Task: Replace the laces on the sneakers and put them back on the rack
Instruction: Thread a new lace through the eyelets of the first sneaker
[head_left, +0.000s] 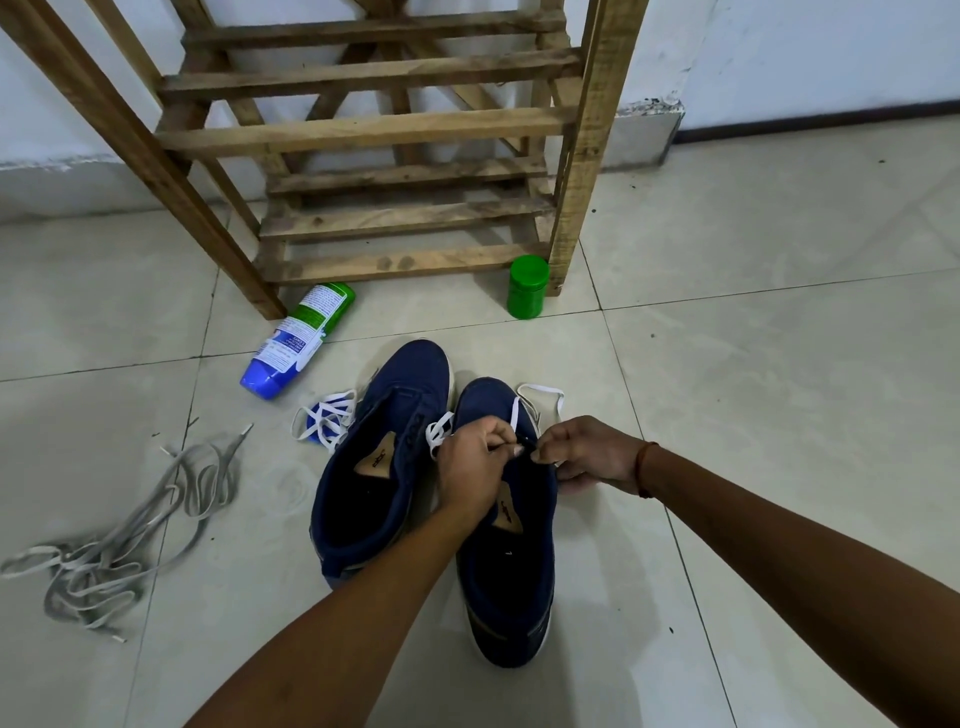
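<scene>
Two bare forearms reach in from the near edge and meet over a pair of navy blue fabric sneakers with tan tongue patches, standing side by side on the pale tiled floor (753, 415), toes pointing away. The left hand (475, 467) has its fingers curled and pinches the end of a flat white lace (439, 431) just above the eyelets of the right-hand sneaker (511, 587). The right hand (592, 454), with a reddish thread band (647, 467) at the wrist, is also curled. Its thumb and forefinger are pinched at the eyelet edge of that same sneaker and its other fingers are tucked round the upper. I cannot tell whether it also holds the lace. The white lace loops out on both sides of the shoe near the toe.

The left-hand sneaker (384, 415) touches its partner and shows no lace in its eyelets. Just beside it on the left lies a bundled white lace (324, 415) on something blue. Further left, well apart, a tangle of grey flat laces (114, 545) sprawls over the tiles.

Beyond the shoes, a plastic bottle with a blue cap and a green-and-white label (296, 343) lies on its side near the rack's left leg. A small green lidded jar (528, 286) stands upright by the right leg. The rough wooden slatted rack (405, 130) stands against the white wall (805, 52), with no shoes on the shelves in view.
</scene>
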